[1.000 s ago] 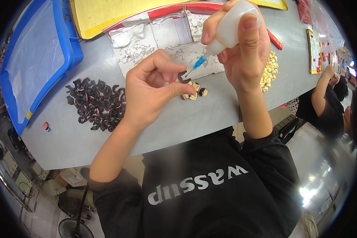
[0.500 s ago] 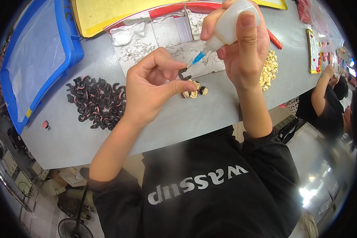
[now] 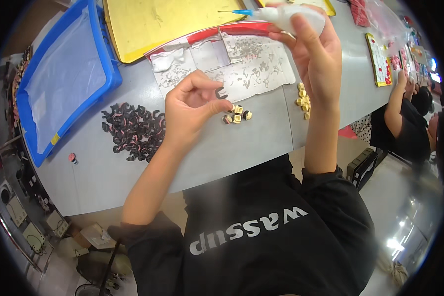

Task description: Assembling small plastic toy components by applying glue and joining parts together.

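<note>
Between the thumb and fingertips of my left hand (image 3: pixel 192 103) is a small black C-shaped piece (image 3: pixel 220 93), its gap facing right. My right hand (image 3: pixel 319 56) grips a translucent white squeeze bottle (image 3: pixel 308 20) with a blue needle tip (image 3: pixel 242 12), lying nearly level and pointing left, well away from the piece. Just below my left fingertips, a few small cream-and-dark pieces (image 3: pixel 237 118) sit on the grey table. A heap of black curved pieces (image 3: pixel 133 128), some with pink on them, lies left of my left hand. Cream pieces (image 3: pixel 302 102) lie beside my right wrist, partly hidden by it.
A white cardboard sheet (image 3: pixel 261 81) dotted with grey residue lies beyond my hands, holding a crumpled white cloth (image 3: pixel 166 60). Behind it is a yellow tray (image 3: pixel 163 22); a blue lined tray (image 3: pixel 114 78) stands left. One pink piece (image 3: pixel 73 158) lies apart. Another person's arm (image 3: pixel 392 111) is at right.
My right hand has drawn the bottle up and away from the black piece, turning its needle from down-left to nearly level. My left hand still pinches the piece. The whole view has shifted slightly.
</note>
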The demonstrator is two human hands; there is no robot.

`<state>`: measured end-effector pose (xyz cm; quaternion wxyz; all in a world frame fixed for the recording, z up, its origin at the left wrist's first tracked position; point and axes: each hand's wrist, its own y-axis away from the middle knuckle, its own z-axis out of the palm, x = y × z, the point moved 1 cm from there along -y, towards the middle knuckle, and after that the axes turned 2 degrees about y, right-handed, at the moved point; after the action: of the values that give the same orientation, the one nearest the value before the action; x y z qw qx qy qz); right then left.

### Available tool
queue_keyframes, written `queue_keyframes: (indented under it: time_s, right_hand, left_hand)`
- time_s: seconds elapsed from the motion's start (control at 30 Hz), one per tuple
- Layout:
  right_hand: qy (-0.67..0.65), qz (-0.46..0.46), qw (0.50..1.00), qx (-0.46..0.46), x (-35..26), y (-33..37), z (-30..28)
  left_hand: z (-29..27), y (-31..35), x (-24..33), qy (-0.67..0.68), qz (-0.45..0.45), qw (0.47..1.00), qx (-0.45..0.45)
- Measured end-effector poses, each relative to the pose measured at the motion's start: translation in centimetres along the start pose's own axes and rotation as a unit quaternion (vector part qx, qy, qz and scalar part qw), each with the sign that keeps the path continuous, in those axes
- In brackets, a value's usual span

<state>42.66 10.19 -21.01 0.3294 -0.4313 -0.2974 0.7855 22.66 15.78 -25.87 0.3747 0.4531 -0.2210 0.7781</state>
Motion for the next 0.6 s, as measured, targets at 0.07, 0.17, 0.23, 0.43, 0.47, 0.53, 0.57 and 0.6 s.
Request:
queue_keyframes:
  time_s: [0.07, 0.17, 0.23, 0.43, 0.47, 0.53, 0.57, 0.6]
  right_hand:
    - [0.418, 0.266, 0.835, 0.239, -2.8, 0.4, 4.0]
    - [0.455, 0.3, 0.829, 0.123, -4.1, 4.1, 3.4]
    - [0.476, 0.317, 0.817, 0.074, -4.3, 5.4, 3.6]
    - [0.673, 0.216, 0.706, 0.024, -2.9, 6.3, 3.8]
    - [0.675, 0.215, 0.705, 0.025, -3.6, 6.1, 3.8]
    - [0.743, 0.24, 0.62, 0.08, -6.0, 6.1, 3.3]
    - [0.777, 0.252, 0.575, 0.056, -7.4, 6.6, 2.6]
    - [0.778, 0.251, 0.574, 0.055, -8.9, 7.0, 2.1]
  left_hand:
    - [-0.3, 0.2, 0.3, -0.009, 0.016, 1.0, 0.002]
    - [-0.3, 0.1, 0.5, -0.001, 0.021, 0.999, 0.031]
    - [-0.1, 0.0, 0.4, 0.018, 0.005, 0.998, 0.065]
    - [-0.3, -0.1, 0.1, 0.015, 0.014, 0.997, 0.072]
    - [-0.3, -0.1, 0.2, 0.016, 0.015, 0.997, 0.069]
    - [-0.3, 0.0, 0.5, 0.019, 0.01, 0.997, 0.079]
    - [-0.2, 0.0, 0.4, 0.02, 0.011, 0.997, 0.078]
    - [-0.2, 0.0, 0.3, 0.018, 0.009, 0.997, 0.075]
